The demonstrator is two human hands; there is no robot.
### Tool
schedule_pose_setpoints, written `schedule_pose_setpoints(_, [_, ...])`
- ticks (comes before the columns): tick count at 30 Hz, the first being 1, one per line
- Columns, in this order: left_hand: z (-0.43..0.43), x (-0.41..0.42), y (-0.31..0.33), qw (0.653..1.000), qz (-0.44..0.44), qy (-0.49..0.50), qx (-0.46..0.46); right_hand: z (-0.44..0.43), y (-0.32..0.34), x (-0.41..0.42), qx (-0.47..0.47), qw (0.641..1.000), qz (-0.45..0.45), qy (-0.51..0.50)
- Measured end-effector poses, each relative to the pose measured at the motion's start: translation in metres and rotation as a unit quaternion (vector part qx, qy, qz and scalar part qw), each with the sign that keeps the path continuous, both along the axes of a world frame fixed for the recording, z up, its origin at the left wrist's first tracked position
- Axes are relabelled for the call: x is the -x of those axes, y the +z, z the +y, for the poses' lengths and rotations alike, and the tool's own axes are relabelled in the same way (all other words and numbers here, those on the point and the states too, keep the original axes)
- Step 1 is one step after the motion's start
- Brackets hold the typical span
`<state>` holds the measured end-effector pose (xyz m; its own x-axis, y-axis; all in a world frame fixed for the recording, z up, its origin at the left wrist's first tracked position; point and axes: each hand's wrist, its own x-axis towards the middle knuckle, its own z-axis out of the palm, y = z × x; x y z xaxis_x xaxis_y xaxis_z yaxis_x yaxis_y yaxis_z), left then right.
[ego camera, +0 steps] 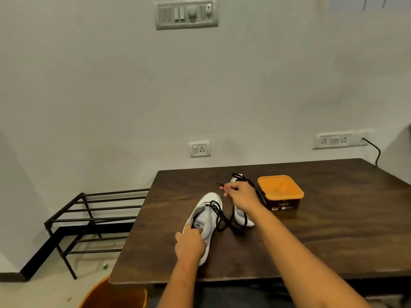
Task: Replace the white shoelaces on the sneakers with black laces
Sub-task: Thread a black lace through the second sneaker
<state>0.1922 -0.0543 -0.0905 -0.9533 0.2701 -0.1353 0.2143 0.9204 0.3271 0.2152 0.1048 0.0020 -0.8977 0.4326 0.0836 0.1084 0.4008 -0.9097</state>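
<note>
Now left hand [190,241] grips the near sneaker [209,211]; right hand [239,194], pinching a black lace [246,180], half-covers the far sneaker [240,216]. Orange tub [297,193] at three o'clock.

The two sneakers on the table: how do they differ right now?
The nearer sneaker shows its tongue and label, and the left hand grips its collar. The farther sneaker is largely hidden behind the right hand, which pinches a black lace tip. Both are white and carry black lace.
</note>
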Motion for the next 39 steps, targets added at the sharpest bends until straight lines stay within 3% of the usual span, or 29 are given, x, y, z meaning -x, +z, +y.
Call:
schedule_pose_setpoints(5, [0.001,-0.014,-0.002,0.999,-0.006,0.034,-0.039,-0.010,-0.028,-0.004,-0.026,0.999,-0.031,-0.013])
schedule_pose_setpoints(7, [0.002,-0.011,0.000,0.998,0.038,0.048,-0.036,-0.008,-0.033,-0.001,-0.027,0.999,-0.029,-0.021])
schedule_pose_setpoints(11, [0.012,0.023,0.004,0.988,0.085,0.053,-0.116,0.002,-0.043,0.029,-0.047,0.998,-0.036,-0.024])
schedule_pose_setpoints(14, [0.027,0.045,0.010,0.989,0.064,0.036,-0.126,0.003,-0.051,0.048,-0.049,0.998,-0.043,-0.019])
schedule_pose_setpoints(20, [0.055,0.094,-0.003,0.999,0.039,0.024,-0.020,0.004,-0.087,0.098,-0.081,0.994,-0.077,0.013])
schedule_pose_setpoints(24, [0.052,0.127,-0.022,0.991,0.006,0.090,-0.097,0.002,-0.132,0.126,-0.083,0.993,-0.078,0.012])
schedule_pose_setpoints(31, [0.037,0.140,-0.031,0.963,-0.087,0.140,-0.212,-0.008,-0.157,0.117,-0.114,0.994,-0.003,0.007])
schedule_pose_setpoints(39, [0.037,0.139,-0.033,0.960,-0.084,0.146,-0.225,-0.016,-0.152,0.111,-0.151,0.988,-0.014,-0.005])
